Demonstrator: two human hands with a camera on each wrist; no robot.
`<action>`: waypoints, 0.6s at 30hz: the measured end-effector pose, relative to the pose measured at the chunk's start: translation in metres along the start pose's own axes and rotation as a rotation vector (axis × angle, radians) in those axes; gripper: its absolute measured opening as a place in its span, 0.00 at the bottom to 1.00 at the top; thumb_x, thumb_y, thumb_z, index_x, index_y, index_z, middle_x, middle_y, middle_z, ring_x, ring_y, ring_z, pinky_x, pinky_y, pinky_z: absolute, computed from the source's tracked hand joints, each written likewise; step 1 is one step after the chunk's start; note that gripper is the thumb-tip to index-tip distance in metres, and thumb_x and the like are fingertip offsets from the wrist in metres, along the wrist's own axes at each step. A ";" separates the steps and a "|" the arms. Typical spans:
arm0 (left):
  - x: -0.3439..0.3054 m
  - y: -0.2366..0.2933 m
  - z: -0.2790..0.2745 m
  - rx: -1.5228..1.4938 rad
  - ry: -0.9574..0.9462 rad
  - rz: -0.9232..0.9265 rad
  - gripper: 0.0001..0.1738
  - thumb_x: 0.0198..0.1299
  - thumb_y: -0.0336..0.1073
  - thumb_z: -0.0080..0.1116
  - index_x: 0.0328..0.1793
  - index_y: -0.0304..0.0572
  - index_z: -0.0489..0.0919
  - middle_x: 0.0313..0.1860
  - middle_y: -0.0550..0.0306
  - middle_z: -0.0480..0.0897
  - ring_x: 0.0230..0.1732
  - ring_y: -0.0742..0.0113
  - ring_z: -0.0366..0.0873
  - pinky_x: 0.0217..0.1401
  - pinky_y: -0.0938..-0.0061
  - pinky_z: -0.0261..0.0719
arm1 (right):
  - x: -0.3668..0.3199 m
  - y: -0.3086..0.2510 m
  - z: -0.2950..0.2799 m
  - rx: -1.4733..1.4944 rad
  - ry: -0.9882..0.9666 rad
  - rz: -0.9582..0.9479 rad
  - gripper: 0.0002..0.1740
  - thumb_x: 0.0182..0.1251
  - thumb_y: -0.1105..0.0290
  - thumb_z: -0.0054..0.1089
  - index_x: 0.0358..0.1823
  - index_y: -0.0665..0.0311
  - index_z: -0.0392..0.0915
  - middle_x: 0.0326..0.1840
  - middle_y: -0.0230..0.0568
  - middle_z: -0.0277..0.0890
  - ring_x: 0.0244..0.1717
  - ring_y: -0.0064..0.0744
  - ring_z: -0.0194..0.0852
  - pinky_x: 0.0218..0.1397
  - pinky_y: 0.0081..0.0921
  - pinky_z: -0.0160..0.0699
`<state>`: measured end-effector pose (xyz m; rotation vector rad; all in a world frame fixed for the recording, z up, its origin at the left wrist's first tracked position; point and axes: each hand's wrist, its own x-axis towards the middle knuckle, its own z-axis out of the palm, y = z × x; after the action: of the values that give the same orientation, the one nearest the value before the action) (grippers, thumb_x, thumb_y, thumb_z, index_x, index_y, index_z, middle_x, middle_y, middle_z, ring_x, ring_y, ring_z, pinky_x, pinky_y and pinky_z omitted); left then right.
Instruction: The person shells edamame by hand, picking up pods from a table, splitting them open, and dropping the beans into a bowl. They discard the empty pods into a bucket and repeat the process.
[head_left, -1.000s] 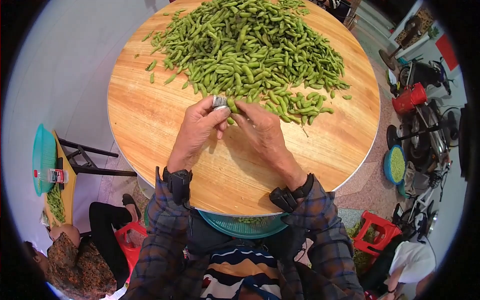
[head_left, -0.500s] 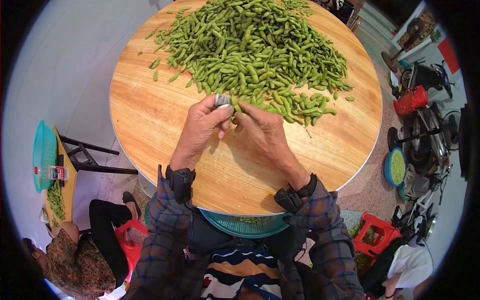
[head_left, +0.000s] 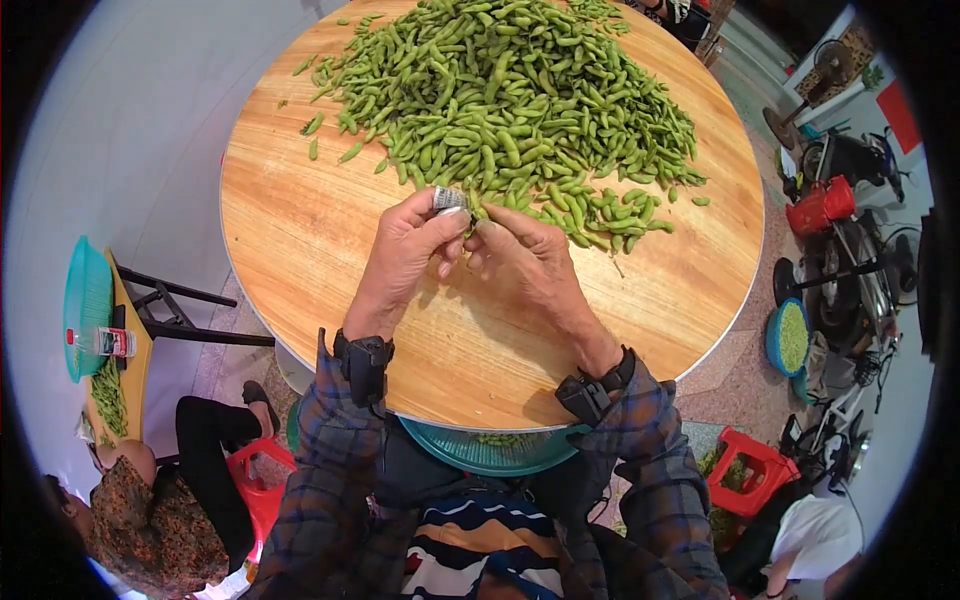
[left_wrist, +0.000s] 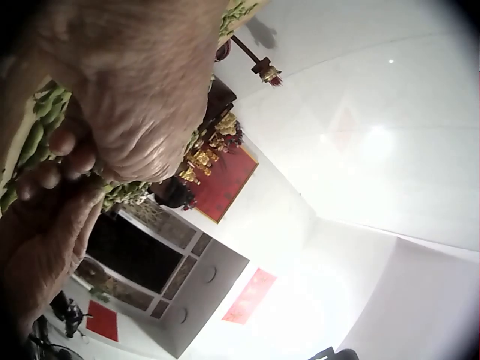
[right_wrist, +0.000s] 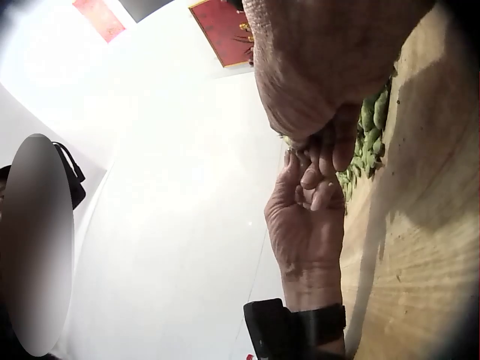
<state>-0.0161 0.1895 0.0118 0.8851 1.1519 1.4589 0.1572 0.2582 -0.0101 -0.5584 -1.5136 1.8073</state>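
Note:
Both hands meet over the near part of a round wooden table, just in front of a large heap of green pods. My left hand, with silvery wrapping on a finger, pinches a green pod between thumb and forefinger. From the right, my right hand pinches the same pod, its thumb bent against it. In the left wrist view the left hand covers most of the pod; in the right wrist view the fingertips of the right hand hide it.
Below the table's near edge sits a teal basket with some pods. A person in black trousers is at the lower left, near a small table with a teal basket. Red stools and a blue basin stand at the right.
The right hand's thumb and fingers have curled further and shifted slightly at the pod. The left hand has moved a little to the right, still pinching.

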 end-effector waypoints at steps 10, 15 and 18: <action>-0.002 0.004 -0.001 0.037 -0.023 -0.005 0.06 0.73 0.34 0.60 0.47 0.38 0.80 0.32 0.63 0.83 0.27 0.84 0.74 0.25 0.86 0.71 | 0.005 -0.006 0.000 0.168 -0.059 0.171 0.26 0.82 0.61 0.56 0.69 0.72 0.63 0.40 0.42 0.84 0.37 0.25 0.83 0.38 0.21 0.83; -0.001 0.004 -0.003 0.099 -0.052 0.002 0.06 0.72 0.34 0.60 0.45 0.38 0.80 0.31 0.63 0.83 0.27 0.84 0.75 0.25 0.87 0.70 | 0.003 -0.011 0.001 0.229 -0.047 0.236 0.19 0.82 0.63 0.56 0.62 0.68 0.66 0.40 0.41 0.83 0.38 0.27 0.83 0.38 0.22 0.82; -0.002 0.006 -0.002 0.089 -0.058 -0.018 0.06 0.72 0.34 0.60 0.45 0.38 0.80 0.31 0.63 0.83 0.27 0.84 0.75 0.24 0.87 0.70 | 0.003 -0.014 0.000 0.259 -0.046 0.275 0.15 0.80 0.65 0.56 0.58 0.65 0.68 0.40 0.41 0.82 0.39 0.28 0.83 0.38 0.21 0.81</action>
<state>-0.0191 0.1873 0.0168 0.9702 1.1855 1.3676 0.1586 0.2616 0.0040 -0.6234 -1.2510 2.2004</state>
